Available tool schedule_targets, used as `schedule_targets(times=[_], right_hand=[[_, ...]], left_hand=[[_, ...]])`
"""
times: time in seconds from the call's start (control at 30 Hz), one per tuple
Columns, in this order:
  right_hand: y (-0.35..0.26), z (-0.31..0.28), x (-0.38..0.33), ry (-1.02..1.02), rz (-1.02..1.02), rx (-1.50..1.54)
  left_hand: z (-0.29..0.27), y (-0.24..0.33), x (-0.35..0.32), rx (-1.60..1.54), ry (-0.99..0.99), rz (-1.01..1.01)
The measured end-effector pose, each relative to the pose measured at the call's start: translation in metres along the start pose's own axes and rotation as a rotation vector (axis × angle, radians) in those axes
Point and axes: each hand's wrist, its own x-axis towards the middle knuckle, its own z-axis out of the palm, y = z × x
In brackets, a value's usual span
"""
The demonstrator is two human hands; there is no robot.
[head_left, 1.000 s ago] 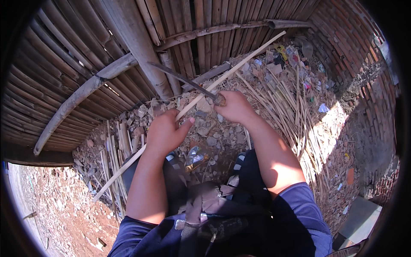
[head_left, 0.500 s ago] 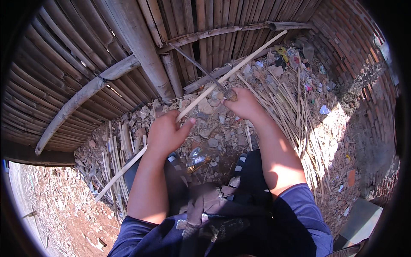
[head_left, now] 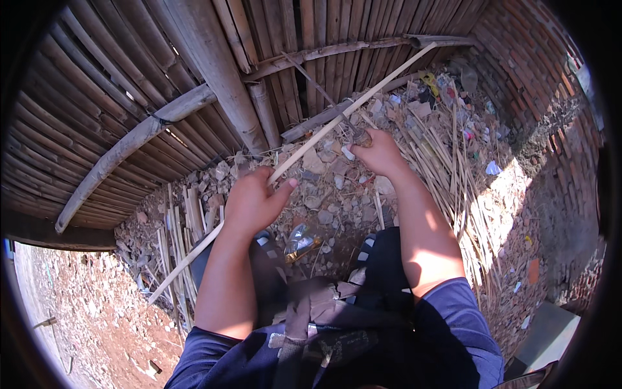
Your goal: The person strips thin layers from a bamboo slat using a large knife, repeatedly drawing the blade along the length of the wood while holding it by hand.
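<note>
A long pale bamboo strip (head_left: 314, 138) slants from lower left to upper right across the view. My left hand (head_left: 249, 202) is closed round its middle, with the thumb stretched out to the side. In my right hand (head_left: 381, 154) is the handle of a long, thin-bladed knife (head_left: 312, 82), its dark blade pointing up and to the left. The blade crosses the strip to the right of my left hand; whether its edge touches the wood is hard to tell. My right fingers are wrapped round the handle and partly hidden.
Split bamboo strips (head_left: 447, 162) lie heaped at the right, and a smaller bundle (head_left: 189, 217) at the left. A slatted bamboo wall (head_left: 110, 97) rises in front, a brick wall (head_left: 538, 71) at the right. A clear plastic bottle (head_left: 302, 242) lies on stony ground between my feet.
My right hand and the knife have moved slightly to the right, away from my left hand. My left hand holds the strip in about the same place.
</note>
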Motion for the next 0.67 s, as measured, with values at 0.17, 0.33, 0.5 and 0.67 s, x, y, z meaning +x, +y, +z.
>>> schedule_targets(times=[0.17, 0.33, 0.5, 0.67], right_hand=[[-0.005, 0.003, -0.005, -0.007, -0.053, -0.008], [-0.019, 0.020, -0.010, -0.117, -0.152, -0.124], [-0.033, 0.024, -0.018, -0.254, -0.232, -0.287], [-0.031, 0.018, -0.019, -0.198, -0.246, -0.177]], left_hand=[[0.003, -0.002, 0.000, 0.030, -0.015, -0.009], [0.004, 0.001, -0.001, 0.025, -0.027, -0.008], [0.007, 0.000, -0.001, 0.048, -0.028, 0.001], [0.003, 0.003, 0.000, 0.067, -0.092, -0.029]])
